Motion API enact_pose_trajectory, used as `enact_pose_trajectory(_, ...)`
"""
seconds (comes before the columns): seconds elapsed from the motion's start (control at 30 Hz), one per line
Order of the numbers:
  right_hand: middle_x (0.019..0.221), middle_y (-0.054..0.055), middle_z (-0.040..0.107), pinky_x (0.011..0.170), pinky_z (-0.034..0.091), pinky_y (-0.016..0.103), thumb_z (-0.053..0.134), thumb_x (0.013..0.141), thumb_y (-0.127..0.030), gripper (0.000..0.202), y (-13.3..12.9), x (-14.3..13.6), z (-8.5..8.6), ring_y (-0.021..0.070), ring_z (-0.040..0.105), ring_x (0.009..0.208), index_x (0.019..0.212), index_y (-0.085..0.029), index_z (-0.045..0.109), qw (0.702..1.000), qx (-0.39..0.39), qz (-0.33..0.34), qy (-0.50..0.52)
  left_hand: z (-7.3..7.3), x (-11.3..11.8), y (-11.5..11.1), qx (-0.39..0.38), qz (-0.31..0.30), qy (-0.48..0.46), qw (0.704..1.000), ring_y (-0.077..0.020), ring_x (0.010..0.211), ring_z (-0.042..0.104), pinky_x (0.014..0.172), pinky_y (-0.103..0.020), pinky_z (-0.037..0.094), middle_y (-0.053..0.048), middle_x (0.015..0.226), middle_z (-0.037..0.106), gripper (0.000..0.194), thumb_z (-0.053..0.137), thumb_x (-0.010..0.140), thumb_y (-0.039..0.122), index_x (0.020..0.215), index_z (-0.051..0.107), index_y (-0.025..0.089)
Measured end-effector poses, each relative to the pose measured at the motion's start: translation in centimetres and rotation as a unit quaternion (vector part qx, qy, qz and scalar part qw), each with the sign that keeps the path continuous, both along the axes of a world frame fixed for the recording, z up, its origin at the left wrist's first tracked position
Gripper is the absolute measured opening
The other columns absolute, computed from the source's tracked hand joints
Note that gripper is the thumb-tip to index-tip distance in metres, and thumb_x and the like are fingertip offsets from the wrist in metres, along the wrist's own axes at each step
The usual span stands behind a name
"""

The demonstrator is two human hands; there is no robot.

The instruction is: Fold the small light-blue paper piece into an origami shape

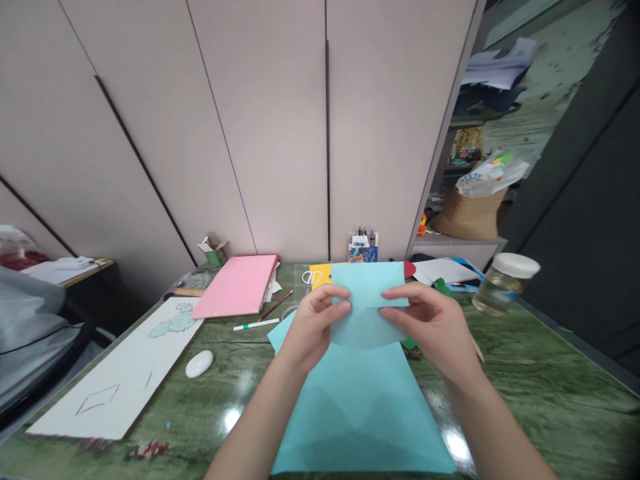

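A light blue piece of paper (367,327), folded over along its upper part, is held up between my two hands. My left hand (320,320) pinches its left side between thumb and fingers. On the right side, my right hand (430,320) pinches the folded flap the same way. Below them a larger light blue sheet (363,420) lies on the green table (540,387), reaching toward the near edge.
Left lie a pink folder (237,285), a white sheet with a cactus drawing (130,367), a white mouse (199,364) and a marker (256,325). Scissors (312,277) and a pen box (363,248) stay behind my hands. A lidded jar (505,283) stands right.
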State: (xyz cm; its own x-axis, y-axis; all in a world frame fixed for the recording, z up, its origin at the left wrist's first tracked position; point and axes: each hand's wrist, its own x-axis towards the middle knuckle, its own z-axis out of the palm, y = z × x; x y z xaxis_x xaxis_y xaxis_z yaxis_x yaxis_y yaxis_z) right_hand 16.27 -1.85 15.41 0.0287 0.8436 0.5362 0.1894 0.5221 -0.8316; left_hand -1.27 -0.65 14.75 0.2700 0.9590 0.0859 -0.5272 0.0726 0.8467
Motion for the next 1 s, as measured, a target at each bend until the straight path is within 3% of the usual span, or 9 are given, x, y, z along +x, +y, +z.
enact_pose_trajectory(0.23, 0.076, 0.002, 0.068, 0.053, 0.048, 0.026, 0.073, 0.065, -0.022, 0.013, 0.1, 0.0, -0.1, 0.0171, 0.062, 0.070, 0.078, -0.024, 0.069, 1.000, -0.004, 0.000, 0.012, -0.3, 0.5, 0.0, -0.002, 0.000, -0.008, 1.000, -0.0093, 0.058, 0.055, 0.052, -0.020, 0.043, 0.002, 0.073, 0.060, 0.028, 0.079, 0.056, 0.024, 0.076, 0.060, 0.019)
enact_pose_trajectory(0.4, 0.073, 0.002, 0.068, 0.055, 0.050, 0.029, 0.073, 0.066, -0.023, 0.010, 0.1, 0.3, -0.2, 0.0185, 0.063, 0.069, 0.075, -0.023, 0.069, 0.999, 0.017, -0.027, 0.008, -0.5, 0.0, 0.5, 0.068, 0.078, 0.068, 0.992, -0.0096, 0.062, 0.053, 0.054, -0.020, 0.042, 0.001, 0.072, 0.059, 0.031, 0.083, 0.047, 0.023, 0.072, 0.065, 0.018)
enact_pose_trajectory(0.5, 0.073, 0.002, 0.069, 0.059, 0.051, 0.030, 0.072, 0.067, -0.024, 0.009, -0.1, 0.6, -0.1, 0.0188, 0.063, 0.070, 0.075, -0.024, 0.069, 0.998, 0.031, -0.046, -0.005, -0.3, -0.7, 0.6, 0.137, 0.136, 0.164, 0.967, -0.0089, 0.060, 0.051, 0.053, -0.020, 0.041, 0.001, 0.065, 0.060, 0.022, 0.080, 0.053, 0.021, 0.073, 0.070, 0.020)
enact_pose_trajectory(0.6, 0.073, 0.001, 0.070, 0.065, 0.051, 0.034, 0.072, 0.068, -0.026, 0.007, -0.2, 0.8, 0.0, 0.0191, 0.063, 0.070, 0.075, -0.025, 0.070, 0.997, 0.043, -0.060, -0.035, 0.1, -1.1, 0.1, 0.180, 0.201, 0.241, 0.932, -0.0142, 0.068, 0.058, 0.063, -0.026, 0.047, -0.002, 0.073, 0.067, 0.019, 0.077, 0.059, 0.021, 0.077, 0.073, 0.021)
enact_pose_trajectory(0.73, 0.071, 0.000, 0.071, 0.067, 0.049, 0.036, 0.071, 0.069, -0.025, 0.003, -0.4, 0.8, 0.1, 0.0179, 0.062, 0.064, 0.071, -0.027, 0.071, 0.993, 0.066, -0.078, -0.061, 0.5, -0.9, -0.7, 0.225, 0.254, 0.260, 0.904, -0.0186, 0.077, 0.063, 0.072, -0.030, 0.050, -0.003, 0.080, 0.072, 0.015, 0.074, 0.063, 0.020, 0.078, 0.075, 0.024)
enact_pose_trajectory(0.87, 0.069, -0.001, 0.071, 0.063, 0.049, 0.035, 0.070, 0.069, -0.023, 0.005, -0.5, 0.6, 0.0, 0.0169, 0.061, 0.061, 0.068, -0.028, 0.071, 0.993, 0.073, -0.079, -0.048, 0.5, -0.7, -1.0, 0.225, 0.255, 0.229, 0.912, -0.0170, 0.074, 0.064, 0.067, -0.027, 0.052, -0.002, 0.075, 0.072, 0.011, 0.074, 0.063, 0.018, 0.072, 0.075, 0.025)
enact_pose_trajectory(1.0, 0.066, 0.000, 0.071, 0.059, 0.049, 0.033, 0.070, 0.068, -0.022, 0.005, -0.6, 0.4, 0.1, 0.0176, 0.062, 0.060, 0.066, -0.027, 0.071, 0.995, 0.062, -0.079, -0.015, 0.2, -0.3, -0.8, 0.175, 0.229, 0.182, 0.940, -0.0146, 0.067, 0.063, 0.061, -0.024, 0.051, -0.001, 0.069, 0.071, 0.010, 0.074, 0.060, 0.016, 0.067, 0.074, 0.023)
